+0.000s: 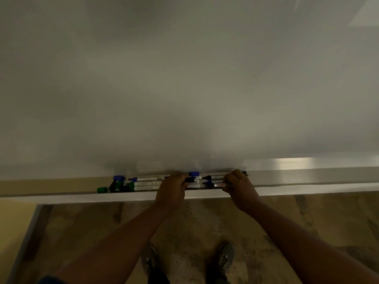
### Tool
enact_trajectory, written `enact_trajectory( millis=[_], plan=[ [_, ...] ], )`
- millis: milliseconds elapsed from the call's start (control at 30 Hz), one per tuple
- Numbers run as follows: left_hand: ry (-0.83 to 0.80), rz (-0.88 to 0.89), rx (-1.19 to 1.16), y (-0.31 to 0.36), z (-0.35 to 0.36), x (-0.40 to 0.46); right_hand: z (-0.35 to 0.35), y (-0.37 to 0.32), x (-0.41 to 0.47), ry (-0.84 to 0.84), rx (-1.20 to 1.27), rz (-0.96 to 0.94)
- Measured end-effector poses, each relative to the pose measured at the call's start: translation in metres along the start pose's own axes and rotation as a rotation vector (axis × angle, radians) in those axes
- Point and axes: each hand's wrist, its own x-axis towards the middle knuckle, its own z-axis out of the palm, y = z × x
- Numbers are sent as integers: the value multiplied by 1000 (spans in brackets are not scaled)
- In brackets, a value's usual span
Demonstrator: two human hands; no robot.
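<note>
A metal marker tray (287,188) runs along the bottom edge of a large whiteboard (184,89). Several white markers with blue, green and black ends lie in it, among them a blue-tipped marker (147,178) and a green-tipped marker (143,188). Loose blue caps (119,178) (193,173) and a green cap (102,190) sit among them. My left hand (172,189) curls over the tray and grips the right ends of the left group of markers. My right hand (238,186) pinches a marker (215,185) in the right group. What lies under my fingers is hidden.
The scene is dim. Below the tray I see a mottled brown floor (194,222) and my two dark shoes (150,261). A yellowish wall (14,222) with a pale skirting strip lies at the left.
</note>
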Motion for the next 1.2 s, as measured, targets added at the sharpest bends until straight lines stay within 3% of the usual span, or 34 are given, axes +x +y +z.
enact_trajectory(
  millis=[367,567,800,1200],
  plan=[
    [57,87,-40,3,-19,-7,-11,-14,-3,154,-262,-72],
    [189,88,-195,19,-39,-4,-22,-32,-5,222,-250,-174],
    [193,93,-247,28,-50,-9,-29,-50,-5,297,-235,-187],
    [134,113,-299,30,-56,-15,-25,-67,-11,280,-215,-168]
  ],
)
